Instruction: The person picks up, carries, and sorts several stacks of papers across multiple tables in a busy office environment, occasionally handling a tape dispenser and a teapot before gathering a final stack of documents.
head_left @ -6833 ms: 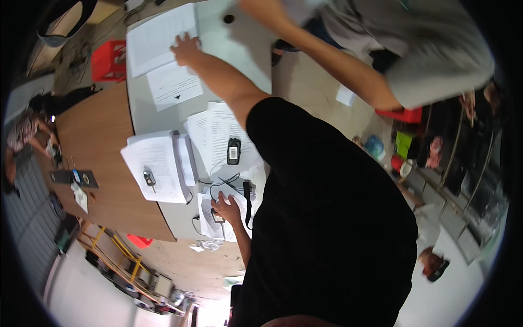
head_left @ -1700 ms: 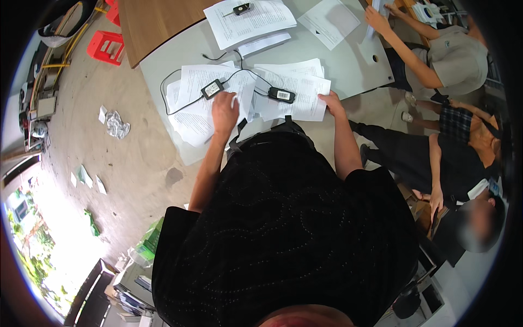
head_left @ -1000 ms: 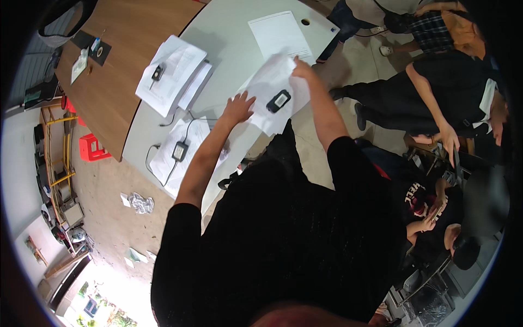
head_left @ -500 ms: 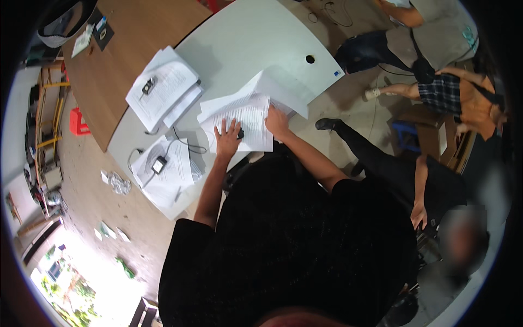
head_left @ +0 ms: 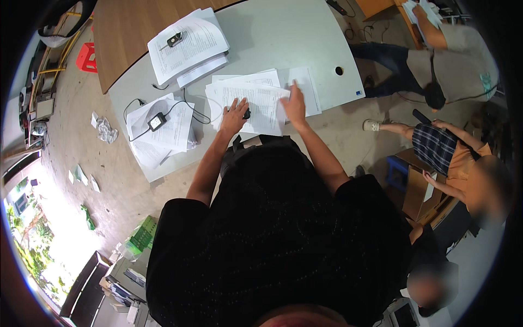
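My left hand [head_left: 234, 116] lies flat with fingers apart on the printed sheets [head_left: 261, 101] at the front of the table. A small black object [head_left: 247, 113], partly hidden, sits against that hand; its kind I cannot make out. At the right edge of the same sheets is my right hand [head_left: 295, 107], its fingers stretched out and no paper gripped. Beneath and beside it lie more white sheets [head_left: 310, 95]. Left of my hands, a black adapter [head_left: 157, 121] with a cord rests on loose printed papers [head_left: 177, 139].
A thicker paper stack [head_left: 196, 54] with a small black device [head_left: 174, 39] on top stands farther left on the grey table [head_left: 267, 38]. A brown tabletop [head_left: 125, 32] adjoins it. Co-workers are at the right, near a cardboard box [head_left: 419, 191]. A red stool [head_left: 87, 58] stands far left.
The sheet my right hand held lifted and folded now lies flat, and that hand has let go. My left hand stays on the papers. The view has shifted; a co-worker's stretched-out leg has left it.
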The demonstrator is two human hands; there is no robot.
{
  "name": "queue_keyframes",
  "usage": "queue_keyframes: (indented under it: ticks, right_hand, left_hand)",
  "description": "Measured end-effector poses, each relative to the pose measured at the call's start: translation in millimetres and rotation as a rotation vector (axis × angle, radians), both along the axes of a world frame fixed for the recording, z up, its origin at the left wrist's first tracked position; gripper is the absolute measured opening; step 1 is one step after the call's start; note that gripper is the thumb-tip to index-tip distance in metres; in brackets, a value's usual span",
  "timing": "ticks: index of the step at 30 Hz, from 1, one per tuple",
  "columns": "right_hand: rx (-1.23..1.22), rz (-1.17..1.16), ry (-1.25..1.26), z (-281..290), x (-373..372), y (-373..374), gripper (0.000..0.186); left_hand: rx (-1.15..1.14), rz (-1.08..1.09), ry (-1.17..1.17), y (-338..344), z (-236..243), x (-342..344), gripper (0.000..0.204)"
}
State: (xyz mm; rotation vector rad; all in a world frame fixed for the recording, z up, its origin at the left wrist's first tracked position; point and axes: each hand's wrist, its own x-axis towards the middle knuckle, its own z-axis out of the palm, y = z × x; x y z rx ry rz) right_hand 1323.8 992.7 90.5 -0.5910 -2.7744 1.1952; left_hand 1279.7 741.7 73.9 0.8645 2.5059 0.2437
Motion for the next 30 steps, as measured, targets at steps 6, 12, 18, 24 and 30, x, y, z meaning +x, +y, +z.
queue_keyframes:
  ticks: [6,12,18,24,30]
  right_hand:
    - [-0.082,-0.374,-0.051,-23,0,17,0.042]
    - [-0.275,-0.49,-0.273,-40,-2,-29,0.058]
    - [-0.554,-0.271,-0.337,3,6,-23,0.055]
    - [-0.62,-0.473,-0.331,-31,-11,-57,0.055]
    - [-0.021,-0.313,-0.514,-31,-33,-71,0.041]
  left_hand:
    - [0.034,0.025,0.024,-1,1,6,0.065]
    - [0.05,0.078,-0.001,3,4,0,0.063]
    - [0.094,0.059,-0.006,-15,-6,-3,0.065]
    - [0.072,0.051,-0.001,-11,-2,-5,0.064]
    - [0.102,0.064,-0.008,-10,-9,-18,0.066]
